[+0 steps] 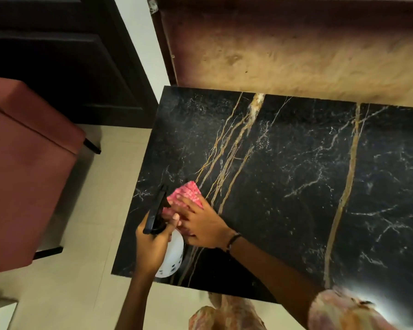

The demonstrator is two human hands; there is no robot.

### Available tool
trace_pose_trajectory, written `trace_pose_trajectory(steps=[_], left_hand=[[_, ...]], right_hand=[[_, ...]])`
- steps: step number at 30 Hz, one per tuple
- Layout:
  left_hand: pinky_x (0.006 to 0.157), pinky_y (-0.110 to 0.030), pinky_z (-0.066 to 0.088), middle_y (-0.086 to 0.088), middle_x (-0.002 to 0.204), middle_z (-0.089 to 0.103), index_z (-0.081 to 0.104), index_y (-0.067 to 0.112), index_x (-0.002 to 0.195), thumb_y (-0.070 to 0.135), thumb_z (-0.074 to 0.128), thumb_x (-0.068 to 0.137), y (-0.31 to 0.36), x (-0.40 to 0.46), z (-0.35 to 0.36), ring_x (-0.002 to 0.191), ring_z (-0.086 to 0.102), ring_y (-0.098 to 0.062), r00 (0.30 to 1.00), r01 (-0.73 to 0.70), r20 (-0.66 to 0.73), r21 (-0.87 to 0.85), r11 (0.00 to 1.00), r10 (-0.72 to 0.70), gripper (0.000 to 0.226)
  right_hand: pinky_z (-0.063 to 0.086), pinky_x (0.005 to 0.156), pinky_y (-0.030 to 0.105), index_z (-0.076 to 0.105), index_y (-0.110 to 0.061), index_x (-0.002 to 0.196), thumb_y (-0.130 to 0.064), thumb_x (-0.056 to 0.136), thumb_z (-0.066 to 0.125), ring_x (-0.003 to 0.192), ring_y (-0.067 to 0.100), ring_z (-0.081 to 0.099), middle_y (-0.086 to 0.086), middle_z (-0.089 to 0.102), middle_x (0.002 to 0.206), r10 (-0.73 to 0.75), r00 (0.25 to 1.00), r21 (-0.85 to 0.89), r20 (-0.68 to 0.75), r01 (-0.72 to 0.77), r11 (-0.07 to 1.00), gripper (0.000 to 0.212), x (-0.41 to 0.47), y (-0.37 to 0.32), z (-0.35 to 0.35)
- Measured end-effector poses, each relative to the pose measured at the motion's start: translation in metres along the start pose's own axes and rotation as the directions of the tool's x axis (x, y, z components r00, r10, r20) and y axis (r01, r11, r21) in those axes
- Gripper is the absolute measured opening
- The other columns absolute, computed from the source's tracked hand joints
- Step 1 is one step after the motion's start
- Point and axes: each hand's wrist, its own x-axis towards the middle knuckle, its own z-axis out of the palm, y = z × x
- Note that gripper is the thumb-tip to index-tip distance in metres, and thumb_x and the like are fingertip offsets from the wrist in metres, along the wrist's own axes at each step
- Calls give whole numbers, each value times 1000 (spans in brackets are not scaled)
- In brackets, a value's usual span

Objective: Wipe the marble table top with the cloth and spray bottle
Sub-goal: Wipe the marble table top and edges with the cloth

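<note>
The black marble table top [284, 177] with gold and white veins fills the middle and right of the view. A pink checked cloth [185, 195] lies flat near its left front corner. My right hand [200, 225] presses on the cloth with straight fingers. My left hand [153, 241] grips the neck of a white spray bottle [173, 256] with a black trigger head, held just left of the cloth above the table's left edge.
A reddish upholstered chair [26, 163] stands on the pale tiled floor to the left. A brown wooden panel [296, 48] backs the table's far edge. A dark cabinet [57, 55] is at the far left.
</note>
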Motion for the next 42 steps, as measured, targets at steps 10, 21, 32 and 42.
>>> trace_pose_trajectory(steps=[10,21,32,42], left_hand=[[60,-2,46,-6,72,64,62,-8,102,8,65,84,-25,-46,-12,72,60,-20,999,43,9,-3,999,-43,23],[54,-4,46,4,63,65,64,-6,96,10,66,84,-54,-99,-60,63,60,-10,985,93,-142,-52,994,-100,19],[63,-28,46,-2,64,56,62,9,100,10,68,83,-53,-105,-78,57,54,-8,970,65,-232,-49,997,-75,18],[99,-32,39,-11,118,63,52,9,128,21,66,86,-32,-78,-44,110,56,-22,976,48,-201,-167,985,-81,46]], right_hand=[[27,107,62,36,-29,146,-66,92,22,143,34,24,6,30,156,801,599,35,-5,-800,599,67,-141,64,-22],[39,97,67,50,-30,136,-58,89,39,131,39,45,7,51,142,668,742,98,52,-669,736,56,-83,-96,5],[15,112,64,50,-36,134,-49,91,48,140,29,33,-3,47,145,-125,979,-29,159,131,991,45,-45,-111,6],[20,110,60,30,-30,148,-57,95,24,144,38,20,8,30,156,595,781,8,192,-607,795,60,-131,-68,-17]])
